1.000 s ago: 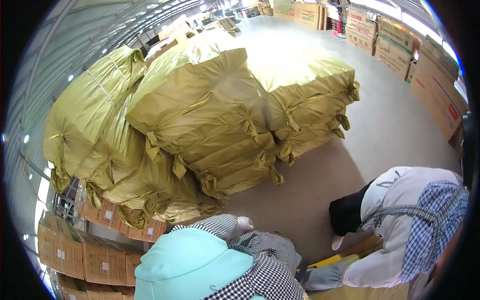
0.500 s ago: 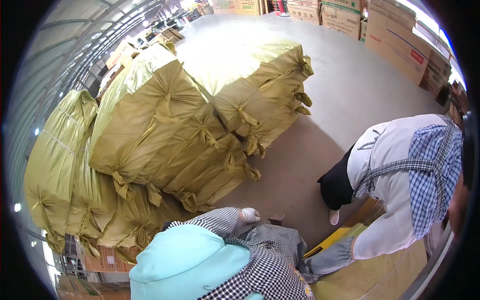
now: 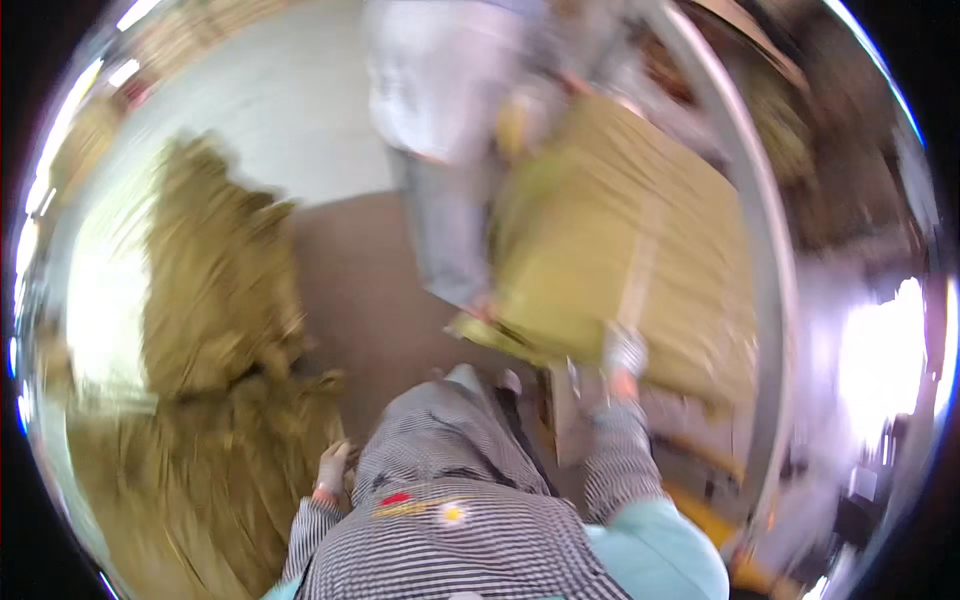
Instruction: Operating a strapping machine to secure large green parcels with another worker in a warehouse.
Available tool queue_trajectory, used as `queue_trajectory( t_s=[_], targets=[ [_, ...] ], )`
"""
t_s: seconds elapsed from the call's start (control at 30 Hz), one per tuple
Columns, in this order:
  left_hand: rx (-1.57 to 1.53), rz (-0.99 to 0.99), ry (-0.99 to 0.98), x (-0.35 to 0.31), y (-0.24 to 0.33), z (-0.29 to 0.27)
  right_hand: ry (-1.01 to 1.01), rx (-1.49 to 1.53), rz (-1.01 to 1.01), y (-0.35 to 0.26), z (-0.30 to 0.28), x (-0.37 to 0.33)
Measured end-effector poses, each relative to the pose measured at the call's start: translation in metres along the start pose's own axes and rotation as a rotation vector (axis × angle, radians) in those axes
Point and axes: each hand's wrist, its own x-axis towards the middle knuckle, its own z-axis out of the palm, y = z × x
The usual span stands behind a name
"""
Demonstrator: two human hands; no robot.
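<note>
My right hand (image 3: 625,352), in a white glove, rests on the near edge of a large wrapped yellow-green bale (image 3: 610,240). A paler strip runs across the bale to this hand. The glove is blurred, so its grip on the edge or strip is unclear. To the left, my left hand (image 3: 334,468), also gloved, hangs low beside my apron with its fingers loosely apart and nothing visible in them. It is next to the wrapped yellow-green bales (image 3: 200,470). A co-worker (image 3: 440,90) in a white top bends at the bale's far left side, one hand near its lower left corner.
A pale curved rail or frame (image 3: 765,230) runs along the right of the bale. Another bale (image 3: 215,290) stands farther back on the left. Grey floor (image 3: 345,270) lies between it and the co-worker. Yellow parts (image 3: 700,515) show below the bale at right.
The view has swung right and down, blurring much of the picture. The stacked bales have shifted to the left edge, and the wrapped bale at right and my right hand have come into sight.
</note>
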Motion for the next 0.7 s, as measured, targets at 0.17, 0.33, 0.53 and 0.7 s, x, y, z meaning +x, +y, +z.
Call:
queue_trajectory(
  t_s=[0.17,0.33,0.53,0.7],
  targets=[
    [0.173,-0.014,-0.174,0.07,0.029,0.049,-0.262,-0.046,-0.339,-0.116,0.091,-0.07],
    [0.17,0.113,-0.429,0.108,0.054,0.137,-0.22,0.023,-0.555,-0.111,0.078,-0.145],
    [0.78,0.334,-0.835,0.112,0.01,0.263,0.071,-0.038,-0.173,-0.053,-0.114,-0.107],
    [1.135,0.198,-0.741,0.162,-0.083,0.339,0.298,-0.261,-0.226,0.131,-0.162,-0.034]
  ],
)
